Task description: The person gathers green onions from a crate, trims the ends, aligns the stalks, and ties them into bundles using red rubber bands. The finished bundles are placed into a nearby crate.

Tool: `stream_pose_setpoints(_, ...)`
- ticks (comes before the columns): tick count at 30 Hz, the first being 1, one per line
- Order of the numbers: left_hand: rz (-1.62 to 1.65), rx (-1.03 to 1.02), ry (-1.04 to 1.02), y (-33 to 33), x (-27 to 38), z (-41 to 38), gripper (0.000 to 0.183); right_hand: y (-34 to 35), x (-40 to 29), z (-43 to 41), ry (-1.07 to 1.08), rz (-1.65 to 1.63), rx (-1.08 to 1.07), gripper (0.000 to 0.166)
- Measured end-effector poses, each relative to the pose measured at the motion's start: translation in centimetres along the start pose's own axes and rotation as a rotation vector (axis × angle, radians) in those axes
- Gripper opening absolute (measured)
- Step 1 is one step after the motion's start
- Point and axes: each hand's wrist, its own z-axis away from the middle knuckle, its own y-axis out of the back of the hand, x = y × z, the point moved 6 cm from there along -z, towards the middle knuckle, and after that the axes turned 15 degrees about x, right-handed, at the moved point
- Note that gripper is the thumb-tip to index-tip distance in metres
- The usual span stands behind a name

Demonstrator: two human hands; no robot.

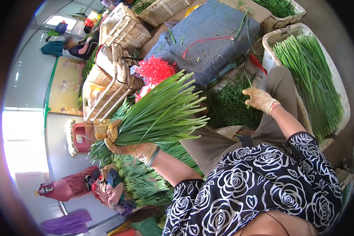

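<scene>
My left hand (129, 144), in a stained work glove, grips a thick bunch of long green stalks (162, 115), which look like garlic chives; their pale cut ends fan out to the right. My right hand (258, 100), gloved too, is held over loose green trimmings (233, 103) near my right knee, fingers apart and holding nothing that I can make out. Beyond the bunch lies a shiny heap of red ties (157, 70). A single red tie (205, 41) rests on the blue-grey cloth-covered block (206, 35) before me.
To the right stands a white plastic crate (345, 103) full of green stalks (309, 82). Tied bunches (147, 177) are piled to my left. Plastic baskets (121, 70) are stacked past the bunch. A red plastic stool (82, 137) and a seated person (79, 48) are farther left.
</scene>
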Motion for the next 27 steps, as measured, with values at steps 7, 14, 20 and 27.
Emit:
stream_pose_setpoints(7, 0.228, -0.152, 0.126, -3.9, 0.3, 0.6, 0.023, 7.4, -8.5, -1.3, -0.148, -1.121, -0.17, 0.026)
stream_pose_setpoints(14, -0.522, -0.234, -0.235, -9.3, -5.8, 2.4, 0.009, 7.4, -7.5, -2.2, 0.287, -0.144, 0.172, 0.076)
stream_pose_setpoints(20, -0.772, -0.185, 0.068, -14.8, -15.5, 7.5, 0.028, 11.4, -25.5, -4.9, 0.738, -0.342, 0.41, 0.1)
stream_pose_setpoints(27, -0.725, -0.762, 0.528, -19.8, -21.6, 5.5, 0.062, 14.2, -16.3, -11.2, 0.217, -1.452, 0.227, 0.047)
